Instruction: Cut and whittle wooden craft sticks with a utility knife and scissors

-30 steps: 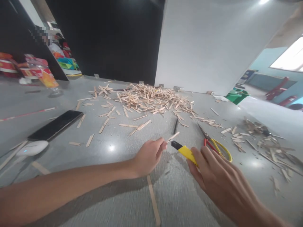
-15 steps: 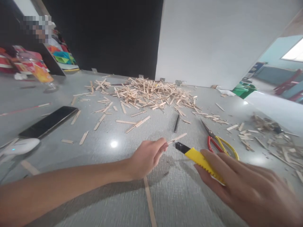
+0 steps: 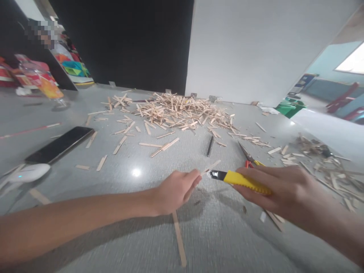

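Note:
My left hand [image 3: 176,189] is closed, pinching one end of a thin wooden stick [image 3: 211,167] that points up and to the right above the grey table [image 3: 119,242]. My right hand [image 3: 280,189] grips a yellow utility knife [image 3: 241,180]. Its black tip and short blade sit just right of the stick, close to my left fingertips. Both forearms reach in from the bottom of the view.
A big heap of wooden sticks [image 3: 182,112] lies at the back, with loose ones scattered around. Red and yellow scissors [image 3: 250,157] and a black pen [image 3: 210,145] lie behind my hands. A black phone [image 3: 61,144] and white device [image 3: 27,173] are at the left. Scraps [image 3: 321,159] litter the right.
My right hand has turned and lifted the knife, bringing its tip level with the stick. My left hand has stayed nearly still with the stick.

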Motion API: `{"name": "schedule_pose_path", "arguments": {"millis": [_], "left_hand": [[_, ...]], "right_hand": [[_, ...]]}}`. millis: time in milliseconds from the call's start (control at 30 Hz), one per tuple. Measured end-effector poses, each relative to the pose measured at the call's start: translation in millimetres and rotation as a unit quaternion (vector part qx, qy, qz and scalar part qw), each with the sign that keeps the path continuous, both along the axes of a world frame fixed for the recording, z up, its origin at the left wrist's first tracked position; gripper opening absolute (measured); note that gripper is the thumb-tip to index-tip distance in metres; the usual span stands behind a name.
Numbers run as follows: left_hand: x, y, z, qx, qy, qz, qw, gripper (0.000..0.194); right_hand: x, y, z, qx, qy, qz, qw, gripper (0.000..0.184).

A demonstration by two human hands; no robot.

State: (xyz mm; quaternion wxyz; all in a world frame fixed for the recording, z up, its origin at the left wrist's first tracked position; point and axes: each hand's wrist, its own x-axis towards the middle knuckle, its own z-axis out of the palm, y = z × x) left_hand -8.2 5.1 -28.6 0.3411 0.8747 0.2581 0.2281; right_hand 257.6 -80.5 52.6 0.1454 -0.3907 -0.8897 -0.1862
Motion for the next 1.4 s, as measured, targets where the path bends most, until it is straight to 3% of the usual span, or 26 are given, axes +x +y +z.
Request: {"name": "schedule_pose_path", "arguments": {"millis": [133, 267, 433, 600, 1000, 1200, 1400], "left_hand": [[1, 0, 1.3, 0.01, 0.007, 0.021, 1.0, 0.027], [0, 0, -0.3, 0.024, 0.015, -0.001, 1.0, 0.025], [1, 0, -2.4, 0.037, 0.021, 0.003, 0.999, 0.028], [3, -1, 3.1, 0.042, 0.027, -0.021, 0.999, 0.025], [3, 2, 0.4, 0.052, 0.042, 0.0, 0.998, 0.026], [5, 1, 6.1, 0.054, 0.053, 0.001, 0.997, 0.031], [9, 2, 9.7, 0.021, 0.065, 0.058, 0.996, 0.042]], "right_hand": [[-8, -5, -4.2, 0.134, -0.053, -0.014, 0.989, 0.025], [-11, -4, -4.3, 0.048, -0.022, -0.009, 0.999, 0.036], [-12, -7, -1.0, 0.132, -0.051, -0.01, 0.99, 0.026], [-4, -7, 7.7, 0.049, -0.032, -0.027, 0.998, 0.034], [-10, -10, 4.3, 0.075, -0.029, -0.042, 0.996, 0.028], [-13, -12, 6.5, 0.085, -0.033, -0.029, 0.995, 0.028], [-21, -11, 0.0, 0.028, -0.043, -0.073, 0.996, 0.045]]}}
